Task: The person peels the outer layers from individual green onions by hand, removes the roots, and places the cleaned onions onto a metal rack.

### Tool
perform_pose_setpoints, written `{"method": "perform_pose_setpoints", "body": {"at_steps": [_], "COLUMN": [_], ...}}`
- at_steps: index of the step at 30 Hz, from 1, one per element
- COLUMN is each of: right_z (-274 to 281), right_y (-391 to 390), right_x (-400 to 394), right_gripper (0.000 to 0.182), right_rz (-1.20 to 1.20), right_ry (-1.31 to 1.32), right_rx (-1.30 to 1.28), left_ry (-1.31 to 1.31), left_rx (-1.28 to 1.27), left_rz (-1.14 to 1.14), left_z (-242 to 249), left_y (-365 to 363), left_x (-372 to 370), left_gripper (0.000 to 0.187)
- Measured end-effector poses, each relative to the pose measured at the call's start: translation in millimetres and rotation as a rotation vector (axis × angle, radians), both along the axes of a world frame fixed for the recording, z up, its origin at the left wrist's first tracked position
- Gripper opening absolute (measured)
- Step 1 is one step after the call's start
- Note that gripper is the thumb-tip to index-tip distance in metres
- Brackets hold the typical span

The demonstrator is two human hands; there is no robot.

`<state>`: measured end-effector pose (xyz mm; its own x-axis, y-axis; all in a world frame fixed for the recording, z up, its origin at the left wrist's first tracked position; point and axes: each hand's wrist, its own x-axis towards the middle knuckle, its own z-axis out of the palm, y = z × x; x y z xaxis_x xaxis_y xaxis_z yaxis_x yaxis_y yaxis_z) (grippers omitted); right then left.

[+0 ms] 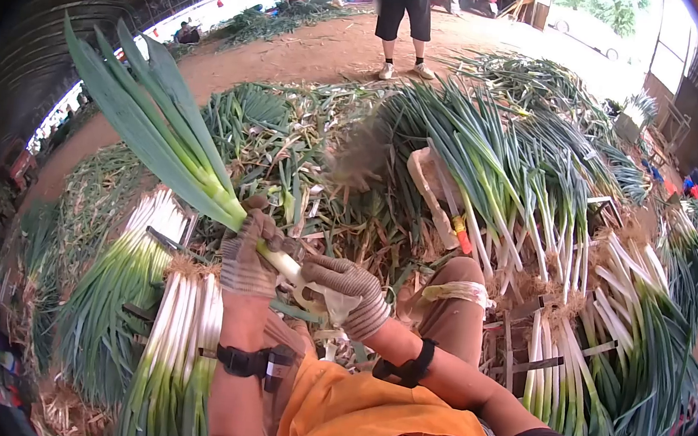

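Note:
My left hand (pixel 252 246), in a striped knit glove, is wrapped round a large green onion (pixel 200 181). Its broad green leaves fan up to the left, and its white stalk slants down to the right. On that white stalk my right hand (pixel 346 284), gloved the same way, is closed, pinching a pale, loose outer skin (pixel 338 305) that hangs below the fingers. The stalk's root end is hidden by the right hand. To the left of my left arm lies a bundle of green onions (pixel 185 320) with white stalks and roots uppermost.
Green onions (pixel 491 165) lie heaped at the right front, beside a pale curved board (pixel 432 194). More bundles (pixel 644 326) rest in metal frames (pixel 533 365) at the right. Leaf scraps (pixel 302 179) cover the ground. A person (pixel 404 15) stands beyond the heaps.

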<state>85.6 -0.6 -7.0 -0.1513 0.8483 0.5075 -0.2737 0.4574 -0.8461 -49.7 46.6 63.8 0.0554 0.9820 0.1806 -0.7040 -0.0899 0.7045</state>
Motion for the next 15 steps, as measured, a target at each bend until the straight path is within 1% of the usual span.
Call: {"method": "perform_pose_setpoints", "body": {"at_steps": [1, 3, 4, 5, 6, 8, 9, 10, 11, 12, 13, 14, 15], "right_z": [0.9, 16.6, 14.8, 8.7, -1.1, -71.5, -78.2, -85.7, -108.0, -143.2, -186.3, -242.8, -298.5], "right_y": [6.6, 3.7, 4.9, 5.1, 5.5, 16.7, 13.5, 9.0, 6.0, 2.9, -7.6, -11.0, -14.3], "right_x": [3.2, 11.2, 14.3, 17.6, 19.4, 15.1, 20.5, 25.8, 26.9, 26.5, 39.4, 74.6, 109.7], "right_gripper": [0.037, 0.031, 0.028, 0.025, 0.023, 0.024, 0.025, 0.025, 0.023, 0.021, 0.020, 0.022, 0.025], "right_rz": [-0.056, -0.177, -0.168, -0.160, -0.153, -0.135, -0.069, -0.005, 0.007, 0.019, 0.143, 0.209, 0.276], "right_ry": [-0.152, -0.620, -0.720, -0.818, -0.915, -0.974, -1.007, -1.042, -1.321, -1.598, -1.638, -1.667, -1.692], "right_rx": [0.146, 0.350, 0.436, 0.521, 0.607, 0.445, 0.431, 0.416, 0.316, 0.205, -0.066, -0.031, 0.006], "left_ry": [0.024, -0.009, -0.026, 0.023, 0.083, 0.202, 0.259, 0.280, 0.299, 0.318, 0.391, 0.253, 0.351], "left_rx": [-0.019, -0.047, -0.061, -0.050, -0.065, -0.098, -0.161, -0.142, -0.120, -0.099, -0.102, -0.112, 0.003], "left_rz": [0.024, 0.012, 0.008, 0.040, 0.070, 0.126, 0.150, 0.185, 0.217, 0.248, 0.332, 0.383, 0.453], "left_z": [-12.8, 0.1, 5.3, 5.3, 1.5, -5.6, -5.4, -5.4, -5.3, -3.6, 10.5, 28.8, 35.0], "left_y": [22.3, 30.0, 33.4, 38.3, 41.6, 46.7, 49.0, 51.5, 54.7, 59.4, 64.0, 62.4, 70.8], "left_x": [-14.4, -26.8, -32.5, -37.7, -42.1, -51.0, -52.0, -53.9, -56.5, -60.6, -67.8, -74.8, -88.9], "left_gripper": [0.022, 0.019, 0.018, 0.021, 0.021, 0.020, 0.020, 0.019, 0.019, 0.019, 0.020, 0.022, 0.025]}}
